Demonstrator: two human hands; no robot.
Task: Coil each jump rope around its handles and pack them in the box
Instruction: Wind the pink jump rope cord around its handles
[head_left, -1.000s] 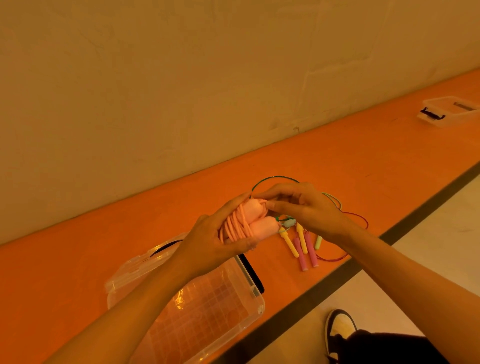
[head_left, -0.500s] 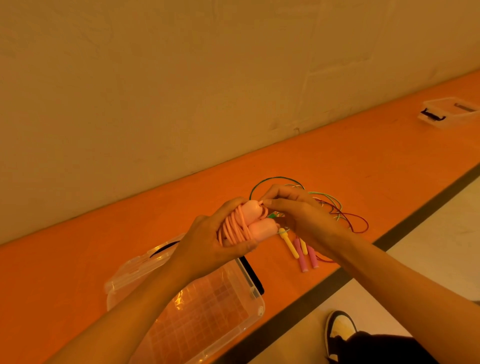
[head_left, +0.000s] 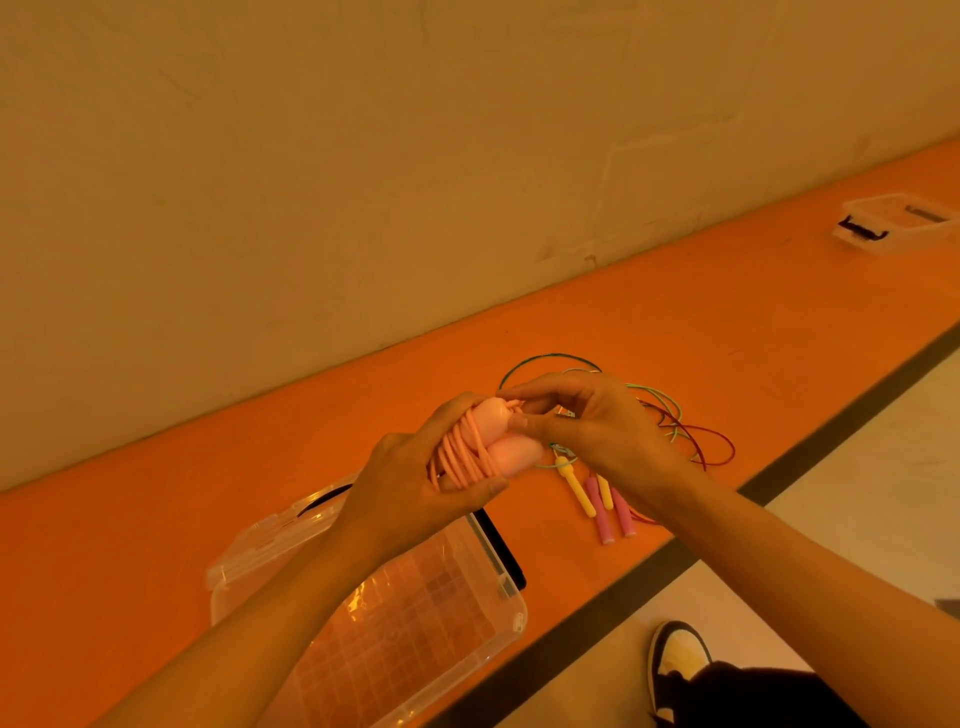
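2 pink handles (head_left: 514, 454), rope (head_left: 460, 460) coiled round, sit clamped in your left hand (head_left: 415, 499); your right hand (head_left: 597, 431) beside it pinches the rope end.

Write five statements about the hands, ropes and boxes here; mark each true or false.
1. The left hand grips the pink jump rope, cord wound round its handles. True.
2. The clear box beneath holds a coiled rope. False: no rope shows in it.
3. Loose ropes with yellow and pink handles lie on the bench. True.
4. The right hand lies flat on the bench. False: it pinches the pink cord by the handle tops.
5. A second box sits farther along the bench. True.
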